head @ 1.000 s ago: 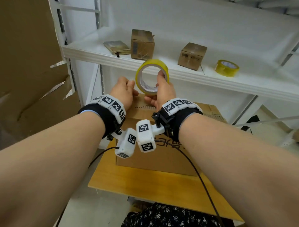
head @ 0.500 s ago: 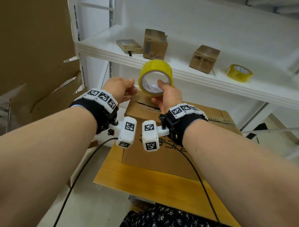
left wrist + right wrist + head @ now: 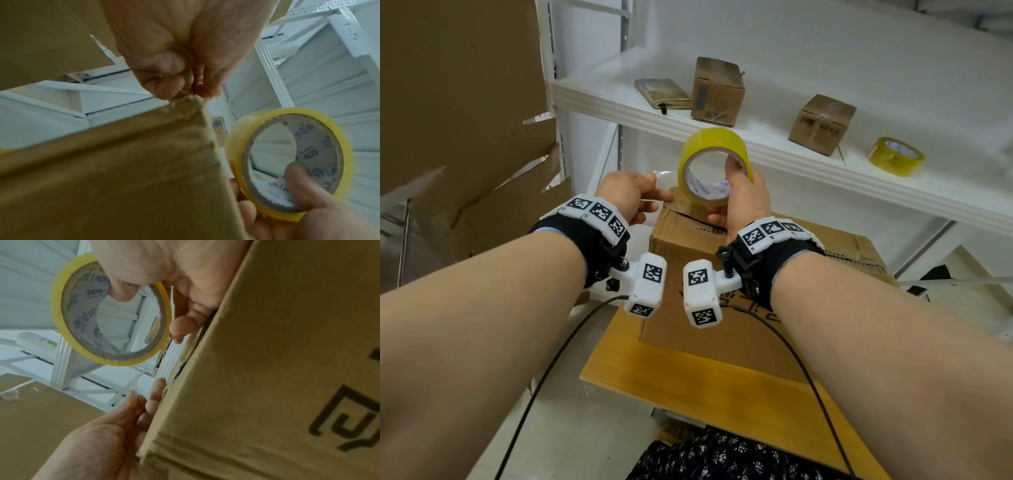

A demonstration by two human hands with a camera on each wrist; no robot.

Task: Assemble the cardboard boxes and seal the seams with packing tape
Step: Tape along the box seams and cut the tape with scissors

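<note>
My right hand (image 3: 736,192) grips a yellow packing tape roll (image 3: 709,140), thumb inside its core, just above the far left corner of a brown cardboard box (image 3: 722,335). The left hand (image 3: 654,192) pinches the free end of a clear tape strip (image 3: 666,176) drawn out leftward from the roll. In the left wrist view the pinching fingertips (image 3: 185,92) sit right at the box corner (image 3: 144,162), with the roll (image 3: 320,146) to the right. The right wrist view shows the roll (image 3: 80,318), the box side (image 3: 267,369) and my left hand (image 3: 123,418) below. A dark gap runs along the box's top seam.
The box stands on a small wooden table (image 3: 722,387). Behind it a white shelf (image 3: 825,171) carries two small cardboard boxes (image 3: 717,90), a notebook (image 3: 662,92) and a second tape roll (image 3: 895,156). Large cardboard sheets (image 3: 465,120) lean at the left.
The left hand has moved left away from the roll, drawing out a short clear strip. Both hands and the roll have come down closer to the box corner.
</note>
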